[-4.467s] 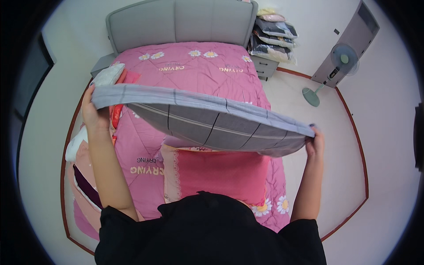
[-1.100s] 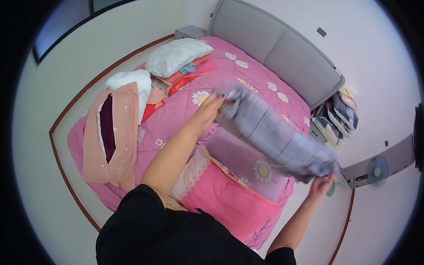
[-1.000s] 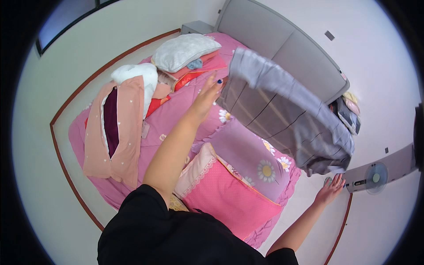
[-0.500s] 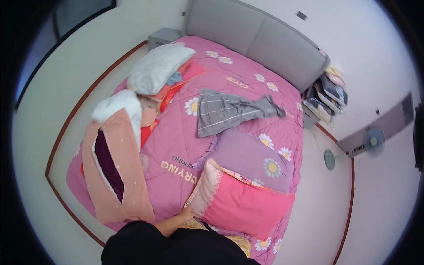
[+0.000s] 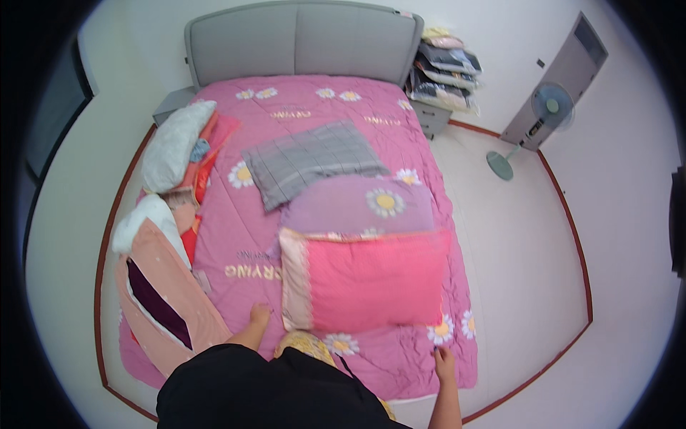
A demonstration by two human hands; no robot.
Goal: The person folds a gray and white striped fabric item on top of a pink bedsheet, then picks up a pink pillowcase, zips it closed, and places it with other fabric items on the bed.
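Resting low at the foot of the bed, the left hand (image 5: 259,314) lies with its fingers loosely spread on the pink quilt (image 5: 236,236), its grip empty, just beside the near left corner of the pink pillow (image 5: 371,279). The left forearm rises only a little way out of the black top (image 5: 271,390) before it reaches the quilt. The right hand (image 5: 444,355) sits flat and open on the quilt's near right edge, fingers pointing toward the headboard, holding nothing; its forearm comes straight up from the lower edge of the view. Both hands are apart from the pillow, one at each side of it.

Behind the pink pillow, touching it, lies a purple pillow (image 5: 357,204) with a daisy print. Beyond that, partly tucked against its far left corner, a grey checked pillowcase (image 5: 311,161) lies flat in the middle of the bed, well away from both hands.

Along the bed's left side are a peach garment with a dark lining (image 5: 161,300), a white bundle (image 5: 143,218) and a pale grey pillow (image 5: 175,143) on red and pink cloth. A grey headboard (image 5: 300,43) closes the far end. To the right stand a stack of packed bedding (image 5: 443,68) and a fan (image 5: 543,107) on the floor.
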